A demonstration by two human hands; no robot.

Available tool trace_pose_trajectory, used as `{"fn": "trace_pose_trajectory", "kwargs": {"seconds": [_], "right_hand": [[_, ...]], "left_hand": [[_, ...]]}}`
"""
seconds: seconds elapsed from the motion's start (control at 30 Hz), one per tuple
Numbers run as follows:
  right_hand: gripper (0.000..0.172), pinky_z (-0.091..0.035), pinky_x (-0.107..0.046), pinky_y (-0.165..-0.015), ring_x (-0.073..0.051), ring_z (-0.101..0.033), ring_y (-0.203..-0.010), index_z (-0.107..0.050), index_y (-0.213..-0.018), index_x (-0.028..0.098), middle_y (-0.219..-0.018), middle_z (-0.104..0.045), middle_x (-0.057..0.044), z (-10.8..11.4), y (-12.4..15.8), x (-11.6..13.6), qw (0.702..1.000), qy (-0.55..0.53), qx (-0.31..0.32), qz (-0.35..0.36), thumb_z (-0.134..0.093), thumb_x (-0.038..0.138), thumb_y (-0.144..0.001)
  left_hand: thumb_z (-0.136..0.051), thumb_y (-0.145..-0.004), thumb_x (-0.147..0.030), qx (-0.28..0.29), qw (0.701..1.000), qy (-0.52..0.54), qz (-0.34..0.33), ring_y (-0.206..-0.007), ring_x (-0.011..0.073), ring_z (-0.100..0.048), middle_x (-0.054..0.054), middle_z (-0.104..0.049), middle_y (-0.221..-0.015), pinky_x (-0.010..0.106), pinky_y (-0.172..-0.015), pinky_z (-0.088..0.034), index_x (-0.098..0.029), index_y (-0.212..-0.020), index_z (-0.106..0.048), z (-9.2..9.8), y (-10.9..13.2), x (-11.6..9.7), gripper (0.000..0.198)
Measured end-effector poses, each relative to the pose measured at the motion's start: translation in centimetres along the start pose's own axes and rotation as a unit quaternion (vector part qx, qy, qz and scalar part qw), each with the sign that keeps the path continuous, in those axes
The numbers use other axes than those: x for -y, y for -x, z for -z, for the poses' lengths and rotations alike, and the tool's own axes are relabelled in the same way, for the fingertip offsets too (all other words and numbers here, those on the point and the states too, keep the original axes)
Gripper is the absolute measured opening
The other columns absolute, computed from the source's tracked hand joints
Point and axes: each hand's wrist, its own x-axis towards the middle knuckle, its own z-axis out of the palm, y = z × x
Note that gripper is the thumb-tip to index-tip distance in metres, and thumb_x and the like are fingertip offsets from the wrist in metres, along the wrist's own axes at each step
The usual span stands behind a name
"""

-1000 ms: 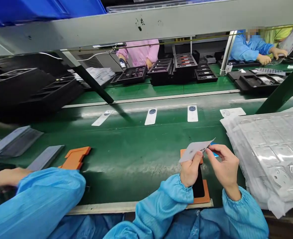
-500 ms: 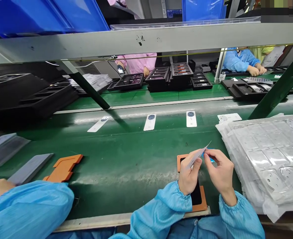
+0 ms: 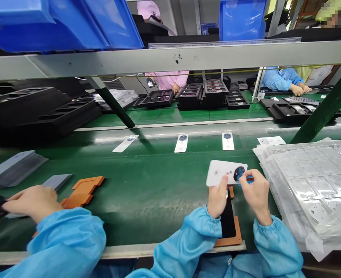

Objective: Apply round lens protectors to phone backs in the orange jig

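My left hand (image 3: 216, 199) grips a thin white card (image 3: 218, 172) by its lower edge, thumb on the printed face. A dark round patch (image 3: 239, 173) sits at the card's right end. My right hand (image 3: 255, 195) pinches at this patch, with a bit of blue film (image 3: 249, 179) showing by its fingers; whether the film is still stuck to the card, I cannot tell. Below my left hand, a flat black panel (image 3: 227, 222) lies in an orange holder (image 3: 237, 231) at the belt's near edge, partly covered by the hand.
Several similar white cards (image 3: 181, 143) lie along the green belt (image 3: 147, 181). Clear plastic trays (image 3: 309, 181) are stacked at right. At left, a co-worker's hand (image 3: 36, 200) holds something black near grey slabs (image 3: 14, 168) and an orange holder (image 3: 83, 191). A metal beam (image 3: 159, 61) crosses above.
The white card has turned from nearly edge-on to show its printed face. My right hand stays at its dark end. The co-worker's hand at left has come further into view with a black object.
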Motion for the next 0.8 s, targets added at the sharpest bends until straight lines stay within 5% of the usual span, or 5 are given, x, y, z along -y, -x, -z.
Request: {"fn": "trace_pose_trajectory", "kwargs": {"seconds": [0.3, 0.43, 0.57, 0.7, 0.8], "right_hand": [[0.019, -0.034, -0.029, -0.056, -0.019, -0.056, -0.056, -0.062, -0.06, 0.021, -0.061, -0.065, -0.005, 1.7, -1.8, -8.3, 0.938, 0.232, 0.202, -0.159, -0.06, 0.033, -0.074], [0.024, -0.032, -0.029, -0.053, -0.018, -0.053, -0.052, -0.059, -0.063, 0.022, -0.057, -0.061, -0.002, 2.6, -1.1, -7.4, 0.936, 0.274, 0.197, -0.1, -0.059, 0.036, -0.083], [0.022, -0.05, -0.03, -0.06, -0.018, -0.067, -0.068, -0.069, -0.087, 0.022, -0.081, -0.073, -0.004, 3.9, 0.1, -3.3, 0.979, 0.108, 0.148, 0.088, -0.061, 0.041, -0.093], [0.037, -0.06, -0.038, -0.097, -0.023, -0.071, -0.113, -0.066, -0.132, 0.023, -0.126, -0.072, -0.01, 3.7, 2.3, -0.3, 0.937, 0.027, 0.174, 0.302, -0.053, 0.021, -0.097], [0.063, -0.059, -0.039, -0.104, -0.023, -0.067, -0.124, -0.057, -0.147, 0.022, -0.136, -0.068, -0.011, 2.6, 4.3, -1.0, 0.896, 0.071, 0.224, 0.378, -0.043, 0.003, -0.088]], "left_hand": [[-0.08, -0.087, -0.047, -0.067, 0.983, 0.159, 0.06, -0.101, 0.0269, -0.076, 0.017, -0.075, -0.121, 0.046, -0.093, -0.064, -0.011, -0.127, -0.064, 6.3, -2.2, -2.9, 0.056], [-0.074, -0.089, -0.055, -0.051, 0.993, 0.098, 0.048, -0.103, 0.0295, -0.076, 0.017, -0.075, -0.121, 0.05, -0.095, -0.063, -0.012, -0.13, -0.065, 7.7, -1.9, -3.0, 0.059], [-0.061, -0.098, -0.052, 0.044, 0.992, -0.103, -0.05, -0.116, 0.034, -0.072, 0.016, -0.074, -0.125, 0.05, -0.103, -0.06, -0.015, -0.124, -0.073, 8.1, -0.8, -3.1, 0.047], [-0.055, -0.101, -0.03, 0.235, 0.88, -0.343, -0.23, -0.134, 0.028, -0.062, 0.012, -0.065, -0.144, 0.044, -0.118, -0.05, -0.023, -0.139, -0.066, 8.4, 0.5, -2.6, 0.04], [-0.049, -0.104, -0.024, 0.265, 0.797, -0.471, -0.269, -0.137, 0.0238, -0.06, 0.011, -0.062, -0.147, 0.04, -0.117, -0.05, -0.024, -0.143, -0.06, 8.5, 1.3, -0.8, 0.041]]}}
